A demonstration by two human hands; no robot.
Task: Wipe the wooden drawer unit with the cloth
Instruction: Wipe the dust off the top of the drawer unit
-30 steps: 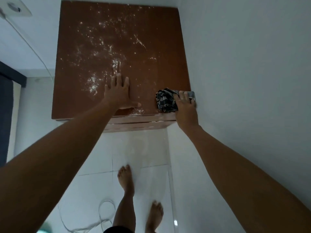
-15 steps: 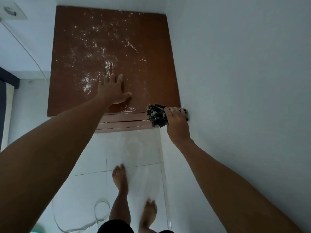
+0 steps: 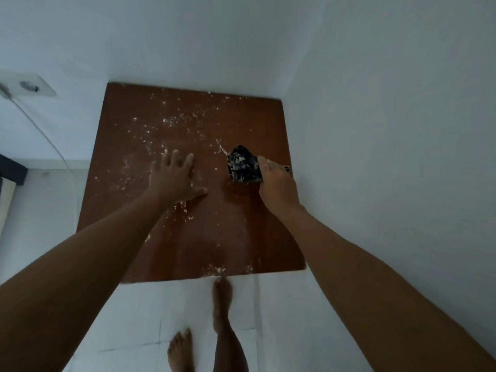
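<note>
The wooden drawer unit (image 3: 128,146) shows its brown top from above, set into a corner between two white walls. White powder is scattered over its left and middle and along the front edge. My left hand (image 3: 174,178) lies flat on the top with fingers spread, near the middle. My right hand (image 3: 276,183) grips a crumpled dark checked cloth (image 3: 243,163) and presses it on the top near the right wall. The drawer fronts are hidden from this angle.
A white wall (image 3: 389,130) runs close along the unit's right side and another behind it. A wall socket (image 3: 29,88) with a thin cable (image 3: 53,149) sits at the left. My bare feet (image 3: 222,299) stand on the white tiled floor (image 3: 150,318) in front.
My right hand has carried the cloth from the front right corner back up onto the top, further from me. The view has tilted so the whole top shows. My left hand stays flat.
</note>
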